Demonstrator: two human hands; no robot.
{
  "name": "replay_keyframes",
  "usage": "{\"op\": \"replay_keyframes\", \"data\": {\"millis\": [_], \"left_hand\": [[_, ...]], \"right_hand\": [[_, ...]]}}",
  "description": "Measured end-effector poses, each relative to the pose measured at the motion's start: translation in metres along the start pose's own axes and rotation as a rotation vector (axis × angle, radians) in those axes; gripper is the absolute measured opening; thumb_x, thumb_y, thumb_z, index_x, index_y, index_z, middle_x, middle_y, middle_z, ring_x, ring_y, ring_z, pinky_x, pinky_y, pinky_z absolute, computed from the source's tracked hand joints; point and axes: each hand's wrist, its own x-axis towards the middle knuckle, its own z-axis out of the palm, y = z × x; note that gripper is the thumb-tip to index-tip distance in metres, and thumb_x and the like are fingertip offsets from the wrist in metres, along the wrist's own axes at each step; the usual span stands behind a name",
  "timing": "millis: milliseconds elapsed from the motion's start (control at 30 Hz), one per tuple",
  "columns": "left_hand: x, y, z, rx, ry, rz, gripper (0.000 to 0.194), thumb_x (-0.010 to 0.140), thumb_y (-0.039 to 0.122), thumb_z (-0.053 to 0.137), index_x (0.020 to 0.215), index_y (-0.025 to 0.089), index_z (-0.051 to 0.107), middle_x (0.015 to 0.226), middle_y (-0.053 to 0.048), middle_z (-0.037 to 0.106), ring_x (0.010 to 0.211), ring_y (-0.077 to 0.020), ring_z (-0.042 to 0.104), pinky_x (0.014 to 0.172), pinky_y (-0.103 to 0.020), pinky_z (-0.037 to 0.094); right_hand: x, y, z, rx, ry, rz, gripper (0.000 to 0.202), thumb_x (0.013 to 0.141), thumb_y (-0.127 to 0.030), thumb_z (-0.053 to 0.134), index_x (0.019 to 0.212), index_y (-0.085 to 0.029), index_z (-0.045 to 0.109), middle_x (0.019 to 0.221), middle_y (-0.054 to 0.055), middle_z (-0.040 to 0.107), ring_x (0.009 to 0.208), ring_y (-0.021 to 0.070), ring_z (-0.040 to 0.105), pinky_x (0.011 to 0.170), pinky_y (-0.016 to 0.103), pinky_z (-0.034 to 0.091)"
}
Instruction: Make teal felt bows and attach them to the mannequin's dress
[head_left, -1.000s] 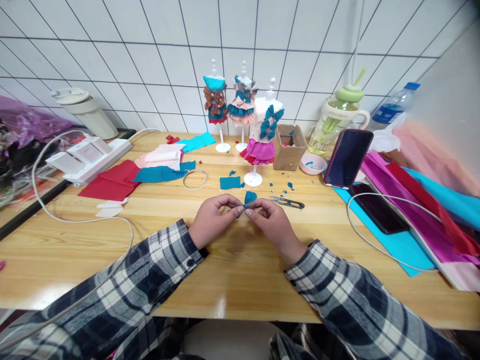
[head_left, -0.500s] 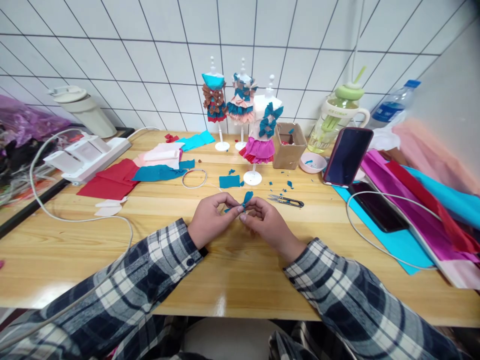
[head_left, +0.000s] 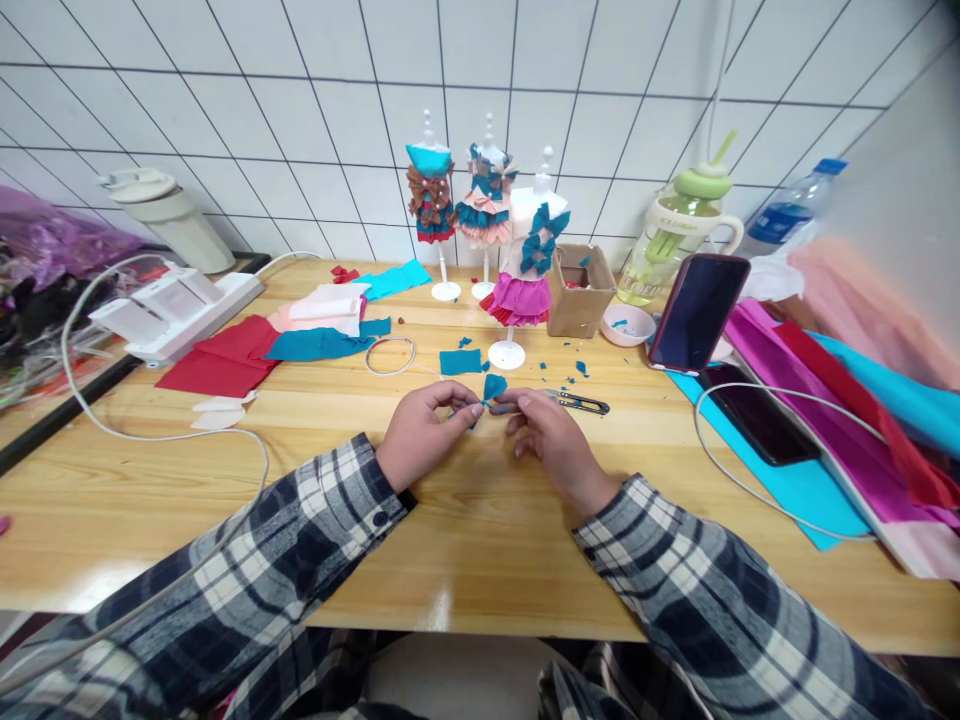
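Pinched in my left hand [head_left: 429,425] is a small teal crepe paper bow [head_left: 494,386], gathered at its middle. One fan-shaped end stands up past the fingertips; the rest is partly hidden by my fingers. My right hand [head_left: 553,440] is beside it, thumb and forefinger closed near the gathered middle; what lies between them is too small to make out. Thread snips [head_left: 585,403] lie just beyond my right hand. A flat teal paper piece [head_left: 460,362] and small teal scraps [head_left: 581,368] lie in front of my hands.
Three small dress forms [head_left: 507,354] in crepe paper outfits stand at the back. A cardboard box [head_left: 581,305], pink bowl [head_left: 628,326], propped phone [head_left: 697,312] and green-lidded bottle [head_left: 681,235] are on the right. A wire coil [head_left: 390,372], red paper [head_left: 221,358] and power strip [head_left: 180,318] lie left.
My right hand has drawn slightly to the right, away from my left hand, with its fingers more extended. The bow's upright end has turned and shows wider.
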Motion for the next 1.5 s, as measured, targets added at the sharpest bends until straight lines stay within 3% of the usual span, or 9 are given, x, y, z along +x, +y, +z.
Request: {"op": "replay_keyframes", "data": {"millis": [133,300,600,833,967,1100,1367,1500], "left_hand": [[-0.001,-0.001,0.000,0.040,-0.018,0.032,0.017,0.077,0.033,0.061,0.076,0.016,0.065,0.071,-0.001,0.067,0.069,-0.0152,0.061,0.069,-0.025,0.049],[-0.002,0.000,0.001,0.065,-0.047,0.038,0.016,0.077,0.031,0.062,0.078,0.016,0.067,0.072,-0.002,0.069,0.070,-0.0153,0.062,0.069,-0.025,0.048],[-0.004,0.001,0.000,-0.033,-0.102,0.002,0.022,0.078,0.034,0.060,0.083,0.015,0.068,0.074,-0.002,0.069,0.069,-0.0155,0.062,0.069,-0.025,0.049],[-0.003,-0.001,0.001,0.016,-0.111,0.091,0.019,0.081,0.031,0.058,0.086,0.016,0.069,0.087,-0.004,0.070,0.082,-0.0172,0.062,0.080,-0.028,0.047],[-0.002,-0.002,0.001,0.043,-0.138,0.099,0.019,0.082,0.031,0.057,0.085,0.016,0.068,0.087,-0.004,0.070,0.082,-0.0172,0.062,0.081,-0.028,0.046],[-0.002,-0.002,0.001,0.031,-0.164,0.091,0.020,0.082,0.034,0.057,0.083,0.017,0.067,0.087,-0.003,0.068,0.081,-0.0168,0.060,0.081,-0.028,0.045],[0.000,-0.010,0.002,-0.282,-0.342,-0.049,0.029,0.084,0.041,0.055,0.081,0.013,0.064,0.074,-0.002,0.062,0.072,-0.0143,0.056,0.071,-0.026,0.044],[-0.001,-0.007,0.000,-0.219,-0.304,-0.035,0.030,0.084,0.041,0.054,0.084,0.013,0.065,0.079,-0.004,0.065,0.077,-0.0166,0.058,0.075,-0.028,0.045]], "right_hand": [[-0.002,0.000,0.004,-0.192,-0.023,-0.081,0.024,0.074,-0.040,0.062,0.086,-0.020,0.069,0.083,0.004,0.067,0.070,0.0154,0.056,0.056,0.026,0.044],[0.000,0.001,0.004,-0.339,0.060,-0.198,0.019,0.071,-0.037,0.068,0.078,-0.019,0.069,0.073,0.003,0.065,0.068,0.0157,0.055,0.061,0.028,0.042],[-0.001,-0.002,0.003,-0.235,0.028,-0.129,0.022,0.070,-0.040,0.067,0.072,-0.017,0.066,0.056,-0.004,0.049,0.050,0.0087,0.037,0.047,0.023,0.028],[-0.002,0.001,0.004,-0.226,0.008,-0.080,0.025,0.071,-0.041,0.066,0.075,-0.016,0.062,0.053,-0.006,0.041,0.045,0.0072,0.035,0.041,0.021,0.030],[-0.002,0.001,0.003,-0.276,0.048,-0.102,0.026,0.072,-0.042,0.067,0.071,-0.017,0.059,0.052,-0.006,0.042,0.043,0.0070,0.036,0.038,0.021,0.032],[-0.003,0.000,0.002,-0.247,0.047,-0.137,0.027,0.070,-0.039,0.069,0.085,-0.018,0.062,0.061,-0.006,0.047,0.043,0.0061,0.037,0.036,0.019,0.033],[-0.002,0.003,0.001,-0.188,0.027,-0.113,0.029,0.068,-0.040,0.071,0.083,-0.016,0.063,0.056,-0.005,0.051,0.043,0.0065,0.038,0.037,0.020,0.034],[-0.003,0.000,0.002,-0.227,0.031,-0.126,0.025,0.070,-0.039,0.069,0.081,-0.017,0.061,0.055,-0.006,0.048,0.042,0.0062,0.037,0.036,0.019,0.031]]}}
